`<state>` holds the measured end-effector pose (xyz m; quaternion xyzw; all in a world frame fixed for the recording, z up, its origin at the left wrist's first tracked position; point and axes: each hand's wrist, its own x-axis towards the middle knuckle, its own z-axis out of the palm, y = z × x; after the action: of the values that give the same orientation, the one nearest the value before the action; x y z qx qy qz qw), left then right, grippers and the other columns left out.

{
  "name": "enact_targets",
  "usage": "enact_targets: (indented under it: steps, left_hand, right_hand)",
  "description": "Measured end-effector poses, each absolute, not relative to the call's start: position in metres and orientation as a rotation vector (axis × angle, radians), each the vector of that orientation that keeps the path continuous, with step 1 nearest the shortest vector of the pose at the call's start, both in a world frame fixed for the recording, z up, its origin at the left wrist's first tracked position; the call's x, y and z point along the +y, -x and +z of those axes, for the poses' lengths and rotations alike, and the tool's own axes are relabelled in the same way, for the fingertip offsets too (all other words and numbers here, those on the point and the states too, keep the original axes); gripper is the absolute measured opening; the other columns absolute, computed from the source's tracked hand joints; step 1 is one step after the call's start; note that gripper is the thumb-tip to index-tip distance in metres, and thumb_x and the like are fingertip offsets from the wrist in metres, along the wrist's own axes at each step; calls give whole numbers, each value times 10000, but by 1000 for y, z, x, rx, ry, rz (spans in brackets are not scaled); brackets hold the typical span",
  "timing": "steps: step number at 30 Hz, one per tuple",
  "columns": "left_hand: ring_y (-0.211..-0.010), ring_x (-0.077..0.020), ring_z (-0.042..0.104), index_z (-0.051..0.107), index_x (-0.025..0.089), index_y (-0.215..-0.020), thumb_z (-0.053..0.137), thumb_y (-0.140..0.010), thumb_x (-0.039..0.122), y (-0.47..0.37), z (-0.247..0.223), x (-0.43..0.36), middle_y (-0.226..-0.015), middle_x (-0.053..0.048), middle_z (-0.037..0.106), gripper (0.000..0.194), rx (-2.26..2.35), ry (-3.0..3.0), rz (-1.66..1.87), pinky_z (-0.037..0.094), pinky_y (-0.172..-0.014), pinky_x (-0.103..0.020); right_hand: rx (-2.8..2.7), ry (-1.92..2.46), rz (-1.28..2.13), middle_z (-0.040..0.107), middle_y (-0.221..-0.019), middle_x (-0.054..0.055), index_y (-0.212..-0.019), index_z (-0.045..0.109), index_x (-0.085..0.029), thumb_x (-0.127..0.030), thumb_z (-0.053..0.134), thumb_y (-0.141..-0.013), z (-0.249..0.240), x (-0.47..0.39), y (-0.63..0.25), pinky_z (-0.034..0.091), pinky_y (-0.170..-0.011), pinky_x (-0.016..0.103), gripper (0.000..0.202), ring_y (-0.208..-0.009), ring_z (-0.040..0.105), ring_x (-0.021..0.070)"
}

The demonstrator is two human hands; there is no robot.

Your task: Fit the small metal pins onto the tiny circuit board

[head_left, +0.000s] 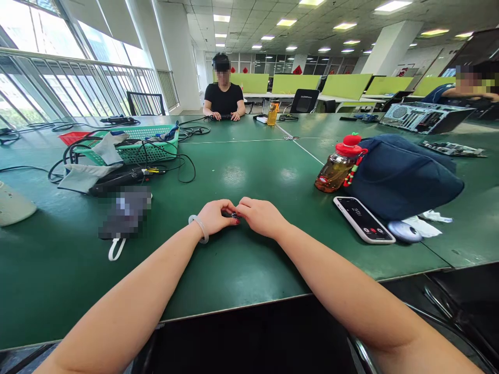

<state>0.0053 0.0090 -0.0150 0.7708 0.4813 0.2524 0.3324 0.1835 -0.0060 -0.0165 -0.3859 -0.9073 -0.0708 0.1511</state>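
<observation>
Over the green tabletop point(249, 270), my left hand point(213, 217) and my right hand point(262, 217) meet at their fingertips. A small dark, shiny piece point(234, 215) is pinched between them, too small and too covered to name. My left thumb and fingers close on it from one side. On the other side, my right fingers are curled and pressed against it, partly hiding it. A pale bangle point(199, 228) circles my left wrist.
A phone point(364, 219), a red-capped bottle point(337, 165) and a dark blue bag point(405, 171) are to the right. Left are a pixelated dark pouch point(127, 213) and a green basket point(156, 150) with cables. A person point(223, 98) sits opposite; an open computer case point(424, 117) lies far right.
</observation>
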Motion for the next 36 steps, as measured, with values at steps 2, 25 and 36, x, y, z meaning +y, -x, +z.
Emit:
enact_targets:
  steps: [2, 25, 36]
  left_hand:
    - [-723, -157, 589, 594, 166, -742, 713, -568, 290, -5, -15, 9, -724, 2, 631, 244, 1251, -1984, 666, 464, -736, -293]
    - [-752, -172, 617, 632, 163, -809, 712, -574, 340, 1, -17, 12, -774, -37, 669, 305, 1317, -1926, 688, 482, -756, -324]
    - [-757, -170, 616, 637, 180, -799, 715, -571, 337, 1, -17, 10, -773, -22, 671, 288, 1324, -1993, 677, 475, -769, -319]
  right_hand:
    - [-2615, 1087, -218, 550, -877, 26, -955, 584, -210, -182, 438, -871, -16, -5, -185, 290, -560, 236, 171, -710, 514, 122]
    - [-2320, 1502, 745, 559, -691, -50, -886, 597, -217, -319, 662, -683, -20, 18, -222, 345, -543, 202, 236, -595, 490, 84]
    - [-2392, 1358, 548, 571, -711, -25, -697, 575, -183, -206, 611, -744, -19, 9, -202, 335, -568, 202, 63, -635, 479, 86]
